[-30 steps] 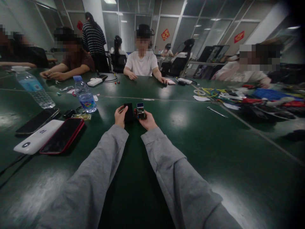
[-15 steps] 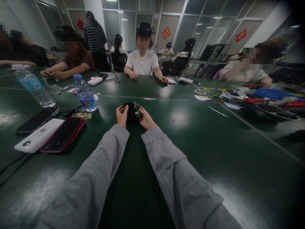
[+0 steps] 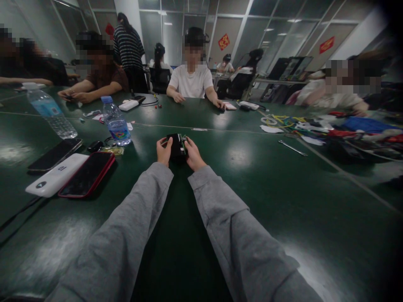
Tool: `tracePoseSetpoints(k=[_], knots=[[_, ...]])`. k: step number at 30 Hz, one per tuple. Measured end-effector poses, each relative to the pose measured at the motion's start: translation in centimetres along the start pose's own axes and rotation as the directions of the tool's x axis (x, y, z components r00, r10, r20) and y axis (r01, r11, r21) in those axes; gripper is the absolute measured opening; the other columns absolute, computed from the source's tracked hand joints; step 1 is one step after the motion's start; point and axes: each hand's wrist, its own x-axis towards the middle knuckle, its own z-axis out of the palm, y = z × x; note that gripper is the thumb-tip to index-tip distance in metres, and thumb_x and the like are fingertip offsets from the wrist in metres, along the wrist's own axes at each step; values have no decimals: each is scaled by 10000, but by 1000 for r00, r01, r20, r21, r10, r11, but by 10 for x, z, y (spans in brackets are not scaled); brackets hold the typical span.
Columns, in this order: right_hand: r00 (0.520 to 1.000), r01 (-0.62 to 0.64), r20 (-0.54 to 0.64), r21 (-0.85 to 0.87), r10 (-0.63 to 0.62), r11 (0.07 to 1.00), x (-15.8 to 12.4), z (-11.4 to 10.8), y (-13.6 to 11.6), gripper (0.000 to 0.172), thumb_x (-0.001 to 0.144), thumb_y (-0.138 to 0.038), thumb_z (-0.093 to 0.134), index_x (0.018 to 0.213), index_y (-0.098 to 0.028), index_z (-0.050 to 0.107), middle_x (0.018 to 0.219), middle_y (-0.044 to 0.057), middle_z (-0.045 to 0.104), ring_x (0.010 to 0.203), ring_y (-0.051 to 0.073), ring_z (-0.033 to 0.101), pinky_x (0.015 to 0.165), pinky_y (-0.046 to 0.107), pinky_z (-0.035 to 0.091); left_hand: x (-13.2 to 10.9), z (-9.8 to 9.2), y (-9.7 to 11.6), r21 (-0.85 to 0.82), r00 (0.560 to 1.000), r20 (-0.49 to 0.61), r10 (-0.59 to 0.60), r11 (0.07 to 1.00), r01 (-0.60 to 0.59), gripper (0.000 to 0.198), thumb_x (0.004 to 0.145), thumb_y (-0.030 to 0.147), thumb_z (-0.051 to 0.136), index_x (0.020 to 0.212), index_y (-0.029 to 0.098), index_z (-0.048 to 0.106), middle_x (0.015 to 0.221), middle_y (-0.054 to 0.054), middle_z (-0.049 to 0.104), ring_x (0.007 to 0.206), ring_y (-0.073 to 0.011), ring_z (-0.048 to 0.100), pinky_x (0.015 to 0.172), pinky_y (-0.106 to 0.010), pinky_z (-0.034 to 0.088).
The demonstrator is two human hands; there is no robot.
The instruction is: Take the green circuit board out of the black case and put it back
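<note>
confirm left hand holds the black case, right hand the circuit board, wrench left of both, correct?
In the head view, the wrench lies right, not left, of both. The left hand holds the black case, the right hand the circuit board.

Room between right hand (image 3: 193,154) and wrench (image 3: 292,148)

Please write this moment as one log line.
left hand: holds black box-shaped casing | right hand: holds green circuit board at casing's right side

Your right hand (image 3: 194,154) is hiding part of the green circuit board (image 3: 184,143); toward eight o'clock, the view's edge is cutting off a black cord (image 3: 21,212); toward three, the cable heap (image 3: 341,133) is blurring.
</note>
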Motion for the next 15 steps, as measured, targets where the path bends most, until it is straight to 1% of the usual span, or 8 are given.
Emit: tracePoseSetpoints(k=[3,5,7,9,11,12,14,15], knots=[[996,77,-36,-55,-79,995,0,1,5,332,876,-137,549,1176,-265,610,1078,-15,698,1013,99,660,926,269,546,5,-2,-7,99,994,0,113,989,-112,391,731,334,793,1036,205,586,1085,-78,637,1046,-184,624,901,-307,513],[992,118,-40,-86,-122,989,1,1,8,328,858,-135,578,1157,-262,621,1098,-9,691,1051,102,643,955,275,525,7,-4,-11,144,986,16,167,975,-168,388,730,335,792,1031,202,587,1097,-76,626,1056,-176,613,914,-297,500],[988,147,-32,-95,-150,985,1,2,10,297,848,-141,597,1118,-259,638,1141,-12,680,1095,94,620,995,270,495,8,-6,-13,145,984,25,176,973,-178,385,727,333,794,1027,206,590,1106,-74,622,1066,-172,606,922,-291,492],[988,150,-15,-80,-151,986,0,3,9,235,867,-173,588,1081,-249,652,1166,-14,677,1130,91,605,1026,267,473,8,-6,-14,119,987,18,160,980,-161,375,726,324,796,1023,210,597,1116,-71,624,1070,-172,606,920,-288,490],[994,107,43,-43,-105,993,-4,4,5,187,909,-251,554,1065,-236,657,1161,-2,688,1164,106,595,1039,288,471,8,-5,-13,82,991,1,133,988,-132,364,727,310,797,1019,213,604,1113,-68,630,1060,-172,614,909,-284,496],[994,67,93,-24,-64,997,-7,5,2,199,930,-304,532,1064,-231,658,1154,9,695,1182,120,590,1042,307,475,8,-5,-12,61,993,-4,116,991,-115,357,732,306,793,1022,215,606,1104,-66,636,1043,-170,622,899,-283,502],[976,-40,212,-11,41,999,-13,7,-5,296,960,-430,473,1078,-229,656,1160,24,700,1224,148,573,1055,352,473,9,-3,-9,10,998,-20,67,998,-66,332,762,300,769,1038,218,605,1073,-60,650,996,-164,641,877,-282,518],[964,-82,251,-16,83,997,-15,8,-8,344,969,-474,441,1091,-232,652,1171,22,698,1242,155,563,1067,369,465,10,-3,-6,-22,999,-31,34,999,-35,312,785,293,748,1051,217,605,1054,-57,658,975,-159,648,871,-281,525]])
